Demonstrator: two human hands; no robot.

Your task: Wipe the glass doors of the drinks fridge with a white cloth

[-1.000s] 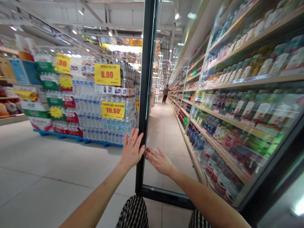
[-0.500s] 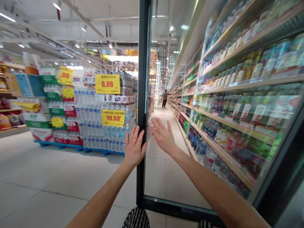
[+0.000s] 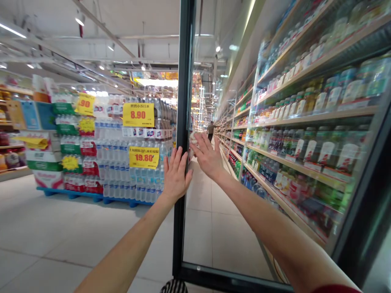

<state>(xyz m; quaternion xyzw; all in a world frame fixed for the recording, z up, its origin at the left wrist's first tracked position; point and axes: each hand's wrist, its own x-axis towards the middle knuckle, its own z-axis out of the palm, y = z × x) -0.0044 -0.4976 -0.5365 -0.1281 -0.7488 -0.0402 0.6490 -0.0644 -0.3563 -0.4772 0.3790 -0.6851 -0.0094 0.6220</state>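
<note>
A glass door with a black frame stands in front of me. My left hand rests on the frame's upright edge, fingers stretched out and nothing held. On the pane, just right of that upright, my right hand lies flat with a crumpled white cloth under its fingertips. Most of the cloth is hidden behind the fingers. The two hands are close together but apart, the right one slightly higher.
Shelves of bottled drinks show at the right, seen through or reflected in the glass. Stacked water packs with yellow price signs stand on a blue pallet at the left. A distant person is in the aisle.
My right hand and the cloth have moved up a little on the glass. My left hand has also shifted up slightly along the frame. The view has tilted a little.
</note>
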